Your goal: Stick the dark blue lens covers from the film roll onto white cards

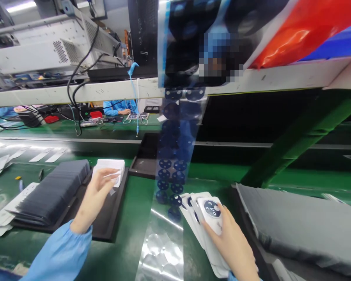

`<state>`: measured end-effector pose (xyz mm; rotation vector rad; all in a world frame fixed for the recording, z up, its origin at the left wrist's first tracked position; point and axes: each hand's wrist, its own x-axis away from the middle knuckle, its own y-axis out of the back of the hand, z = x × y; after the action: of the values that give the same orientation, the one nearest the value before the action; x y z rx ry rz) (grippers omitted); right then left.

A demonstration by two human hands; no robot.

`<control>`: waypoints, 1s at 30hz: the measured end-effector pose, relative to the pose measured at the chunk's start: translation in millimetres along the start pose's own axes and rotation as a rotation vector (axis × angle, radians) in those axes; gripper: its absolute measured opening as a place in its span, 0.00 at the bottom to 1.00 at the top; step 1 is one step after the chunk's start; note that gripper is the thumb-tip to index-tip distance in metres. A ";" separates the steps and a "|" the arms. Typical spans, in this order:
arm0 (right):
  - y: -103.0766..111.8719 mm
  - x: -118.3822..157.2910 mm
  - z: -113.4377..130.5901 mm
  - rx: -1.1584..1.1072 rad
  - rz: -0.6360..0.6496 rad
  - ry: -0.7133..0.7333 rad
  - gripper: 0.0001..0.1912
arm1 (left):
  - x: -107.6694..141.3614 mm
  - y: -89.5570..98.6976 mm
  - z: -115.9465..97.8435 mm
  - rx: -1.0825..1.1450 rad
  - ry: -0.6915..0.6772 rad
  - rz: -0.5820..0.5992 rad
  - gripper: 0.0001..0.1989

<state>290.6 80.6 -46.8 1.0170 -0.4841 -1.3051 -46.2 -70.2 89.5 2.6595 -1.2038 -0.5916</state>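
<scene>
My left hand [98,191] reaches over a stack of white panels [117,164] in a black tray [105,218]. Its fingers are stretched out and apart, on or just above the top panel. On the right, my right hand [232,240] has thumb and fingers around the edges of a white phone back panel [215,226]. That panel bears a dark round camera plate and lies on several similar fanned-out panels. Between my hands hangs a clear film strip [166,222] with dark round stickers in two columns.
Dark grey sleeves [55,191] stand packed in the left tray, with loose white pieces farther left. A grey cloth-covered block [304,222] fills the right tray. Behind are a black tray [146,156], a green post [298,136], a shelf edge [105,90] and a co-worker's blue sleeve [114,107].
</scene>
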 end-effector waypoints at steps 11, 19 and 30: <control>8.6 -3.0 15.6 -0.003 0.041 -0.036 0.47 | -79.0 56.0 141.5 -0.769 -0.177 0.160 0.27; 9.5 -21.0 43.1 -0.105 0.022 0.102 0.41 | -105.0 59.0 140.2 -0.865 -0.273 0.215 0.19; -0.8 -31.9 63.8 -0.318 0.324 0.277 0.31 | -74.5 32.8 83.6 -0.665 -0.290 0.148 0.07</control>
<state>231.7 89.0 -7.5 0.7973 -0.2090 -0.8999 -148.0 -34.9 44.9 1.9585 -1.0157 -1.1444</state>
